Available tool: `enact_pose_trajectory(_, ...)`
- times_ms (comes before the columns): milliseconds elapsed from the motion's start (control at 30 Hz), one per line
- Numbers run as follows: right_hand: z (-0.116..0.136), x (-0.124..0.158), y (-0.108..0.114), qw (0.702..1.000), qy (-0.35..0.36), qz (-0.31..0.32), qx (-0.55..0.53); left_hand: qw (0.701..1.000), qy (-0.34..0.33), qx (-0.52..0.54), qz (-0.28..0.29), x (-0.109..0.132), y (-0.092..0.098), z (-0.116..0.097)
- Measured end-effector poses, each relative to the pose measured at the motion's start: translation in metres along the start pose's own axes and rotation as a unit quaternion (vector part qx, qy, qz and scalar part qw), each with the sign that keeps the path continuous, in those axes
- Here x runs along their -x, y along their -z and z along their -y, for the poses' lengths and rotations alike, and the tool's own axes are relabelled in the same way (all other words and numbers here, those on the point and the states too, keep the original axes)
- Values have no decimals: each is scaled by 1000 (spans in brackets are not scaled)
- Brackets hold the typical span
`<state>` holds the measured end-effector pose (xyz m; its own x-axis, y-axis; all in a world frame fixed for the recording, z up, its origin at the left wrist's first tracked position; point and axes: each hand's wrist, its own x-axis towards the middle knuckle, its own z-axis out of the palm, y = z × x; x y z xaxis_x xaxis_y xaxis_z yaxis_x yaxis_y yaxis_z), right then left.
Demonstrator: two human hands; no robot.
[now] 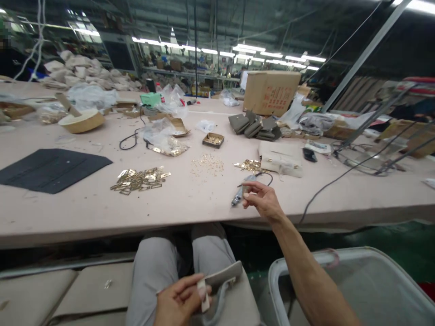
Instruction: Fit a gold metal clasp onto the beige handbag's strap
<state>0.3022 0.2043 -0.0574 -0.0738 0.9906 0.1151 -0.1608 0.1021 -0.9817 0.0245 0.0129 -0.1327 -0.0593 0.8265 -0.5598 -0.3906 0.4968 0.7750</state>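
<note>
My right hand [261,199] reaches over the table's front edge and pinches a small gold metal piece [245,189] between thumb and fingers. Just left of it a small silver electric screwdriver [238,195] lies on the table [210,203] with its black cord trailing away. My left hand [180,301] rests low over my lap, fingers curled on a grey leather piece [222,276] with a pale tab at its end. A heap of gold buckles [141,179] lies to the left, a scatter of tiny gold screws [207,164] in the middle.
A dark grey panel [50,170] lies at the left. Farther back are a small box of screws [213,140], a cream bag [281,158], grey pouches [254,127], a cardboard box [270,93] and a glue bowl [81,121]. A grey plastic bin [356,290] stands at my lower right.
</note>
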Motion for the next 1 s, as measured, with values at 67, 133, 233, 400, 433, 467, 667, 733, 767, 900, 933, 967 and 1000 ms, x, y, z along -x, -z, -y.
enact_pose_trajectory(67,-9,33,-22,999,-31,22,-20,1000,-7,-1,16,-3,-6,-6)
enact_pose_trajectory(133,-21,62,-41,998,-51,32,-32,1000,-13,3,13,-6,-11,-12)
enact_pose_trajectory(233,-39,97,-66,997,-59,28,-43,1000,-16,1,7,-12,-16,-16)
enact_pose_trajectory(400,-53,137,-101,994,-93,52,5,1000,-26,1,4,-16,-17,-13)
enact_pose_trajectory(433,-53,143,-106,993,-86,58,49,1000,-30,1,5,-16,-17,-12)
enact_pose_trajectory(467,-53,147,-110,991,-71,60,100,999,-34,2,8,-15,-16,-13)
enact_pose_trajectory(667,-49,157,-117,968,-30,91,233,998,-26,-10,48,-11,-14,-21)
enact_pose_trajectory(733,-48,155,-114,965,-27,106,237,998,-22,-12,63,-10,-14,-23)
enact_pose_trajectory(767,-48,153,-113,966,-32,108,231,997,-19,-14,67,-9,-13,-24)
enact_pose_trajectory(900,-52,149,-110,980,-114,84,137,997,-12,-28,75,-6,-11,-23)
enact_pose_trajectory(933,-53,149,-110,982,-126,72,122,997,-12,-30,75,-6,-10,-23)
enact_pose_trajectory(967,-54,148,-111,983,-129,65,117,997,-13,-32,75,-5,-9,-23)
enact_pose_trajectory(1000,-54,148,-112,983,-124,61,119,997,-14,-33,75,-5,-8,-22)
